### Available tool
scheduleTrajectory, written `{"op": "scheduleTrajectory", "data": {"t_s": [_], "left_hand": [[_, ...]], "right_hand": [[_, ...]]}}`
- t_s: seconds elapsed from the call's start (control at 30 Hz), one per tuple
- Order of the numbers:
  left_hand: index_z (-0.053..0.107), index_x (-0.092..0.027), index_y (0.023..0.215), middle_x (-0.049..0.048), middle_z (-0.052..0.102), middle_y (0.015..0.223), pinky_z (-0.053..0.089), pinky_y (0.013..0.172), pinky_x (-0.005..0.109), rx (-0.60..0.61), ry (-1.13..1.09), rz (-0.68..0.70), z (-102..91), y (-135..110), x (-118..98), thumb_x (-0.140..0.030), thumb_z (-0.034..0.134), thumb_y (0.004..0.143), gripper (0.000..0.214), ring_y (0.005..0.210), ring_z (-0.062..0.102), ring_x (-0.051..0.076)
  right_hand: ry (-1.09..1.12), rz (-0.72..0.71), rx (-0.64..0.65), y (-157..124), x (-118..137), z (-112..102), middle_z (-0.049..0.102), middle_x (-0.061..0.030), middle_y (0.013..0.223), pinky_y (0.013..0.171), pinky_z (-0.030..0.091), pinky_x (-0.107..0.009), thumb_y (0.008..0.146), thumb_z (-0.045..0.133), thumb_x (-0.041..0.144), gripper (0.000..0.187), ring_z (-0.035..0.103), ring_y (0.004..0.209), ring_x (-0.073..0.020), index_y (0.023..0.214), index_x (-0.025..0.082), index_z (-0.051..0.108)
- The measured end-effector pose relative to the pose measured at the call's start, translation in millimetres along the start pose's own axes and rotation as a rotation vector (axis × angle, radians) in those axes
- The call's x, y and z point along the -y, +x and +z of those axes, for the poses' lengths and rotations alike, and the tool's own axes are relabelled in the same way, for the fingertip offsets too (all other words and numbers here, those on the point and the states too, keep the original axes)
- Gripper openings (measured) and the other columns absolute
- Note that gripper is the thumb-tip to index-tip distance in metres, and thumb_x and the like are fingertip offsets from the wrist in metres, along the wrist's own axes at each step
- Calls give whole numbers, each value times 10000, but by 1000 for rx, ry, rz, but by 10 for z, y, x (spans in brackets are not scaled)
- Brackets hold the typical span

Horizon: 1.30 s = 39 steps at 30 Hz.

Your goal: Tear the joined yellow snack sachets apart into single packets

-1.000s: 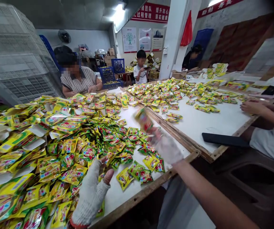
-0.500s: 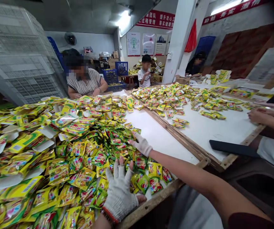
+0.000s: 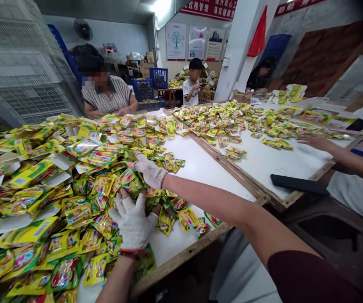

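Note:
My left hand (image 3: 133, 223), in a white knit glove with bare fingertips, lies on a heap of small yellow and green snack packets (image 3: 101, 210). Its fingers are spread, with packets under and around them. Farther up the heap, my right hand (image 3: 150, 170), gloved the same way, reaches in from the right. Its fingers are stretched out against green packets (image 3: 129, 176), and some fingertips are hidden among them. Neither hand grips anything visibly. Several loose packets (image 3: 188, 219) lie on the white tabletop right of my left hand.
Yellow boxes (image 3: 36, 172) are piled on the left. A wooden divider (image 3: 219, 162) splits the table, whose wooden edge (image 3: 188, 252) runs before me. Beyond are more boxes (image 3: 209, 120) and a dark flat bar (image 3: 298, 184). Co-workers sit across and to the right; white crates (image 3: 26, 75) are stacked left.
Both my hands have moved left across the heap, pushing packets with them. More white tabletop shows near the front edge. At the right, a co-worker's hand has reached farther over the table.

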<state>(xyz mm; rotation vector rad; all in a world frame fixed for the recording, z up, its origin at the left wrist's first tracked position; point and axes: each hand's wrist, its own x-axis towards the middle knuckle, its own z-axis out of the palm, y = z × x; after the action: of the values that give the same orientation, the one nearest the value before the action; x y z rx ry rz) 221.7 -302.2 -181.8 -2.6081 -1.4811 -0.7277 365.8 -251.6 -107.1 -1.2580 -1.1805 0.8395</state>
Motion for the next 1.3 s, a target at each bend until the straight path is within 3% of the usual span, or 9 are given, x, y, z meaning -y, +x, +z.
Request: {"op": "scheduleTrajectory", "data": {"t_s": [0.13,0.27,0.4,0.5,0.63,0.9,1.03,1.17,1.3], "left_hand": [[551,-185,1130,163,219,1428,241,1063,642,-9,-2,-137,-85,194,340,-554,444,723,560,1375,192,386],[542,-153,1020,115,452,1139,413,1035,452,-107,-220,-257,-103,291,498,-458,376,786,418,1183,435,219],[517,-137,1011,130,464,1180,390,1107,385,-233,-363,-230,-72,210,387,-384,348,822,354,1315,361,183],[537,-166,1083,123,273,1437,326,1168,411,-199,-301,11,-13,68,245,-466,461,769,442,1441,183,196],[401,-331,1315,66,76,1539,121,1165,632,121,-166,305,115,-86,66,-629,616,570,831,1446,130,312],[408,-331,1315,83,120,1530,41,1129,672,131,-139,259,133,-157,-28,-557,594,628,746,1447,98,329],[576,-269,1148,122,355,1411,48,1136,665,150,-145,347,83,-208,-47,-571,613,604,623,1419,171,339],[550,-276,1170,108,371,1395,222,1108,629,167,-138,332,55,-207,-33,-602,530,659,606,1340,318,322],[452,-296,1284,103,388,1365,445,987,473,217,-134,240,30,-118,62,-613,476,691,673,1264,406,293]], "right_hand": [[84,-46,192,-13,125,-408,496,-10,1307,936,508,-278,785,419,614,708,565,1050,-89,1403,312,249],[-341,65,-277,10,-258,-1149,472,-34,1345,1022,447,-234,849,335,544,616,499,1175,-79,1384,240,312],[-505,225,-357,74,-766,-1497,445,-150,1351,1153,287,-387,794,484,489,643,410,1284,-188,1317,120,421],[-575,225,-301,116,-957,-1232,486,-128,1309,1174,227,-410,728,574,499,591,404,1285,-210,1195,138,541],[-538,188,-222,118,-946,-600,536,-52,1255,1080,383,-307,733,528,568,634,497,1175,-139,1259,219,465],[-503,240,-232,121,-481,-112,593,-8,878,826,490,-256,598,648,335,685,518,747,-73,1235,194,440],[-609,77,-251,131,-120,123,552,-31,1015,935,461,-299,573,645,278,644,504,909,-118,1195,212,491],[-594,-117,5,24,254,405,465,-39,1265,1018,445,-296,594,682,337,874,483,1111,-158,1380,245,311],[-455,-278,175,-261,436,241,273,-3,1465,1128,356,-248,689,631,455,955,349,1328,-125,1460,273,99]]}}
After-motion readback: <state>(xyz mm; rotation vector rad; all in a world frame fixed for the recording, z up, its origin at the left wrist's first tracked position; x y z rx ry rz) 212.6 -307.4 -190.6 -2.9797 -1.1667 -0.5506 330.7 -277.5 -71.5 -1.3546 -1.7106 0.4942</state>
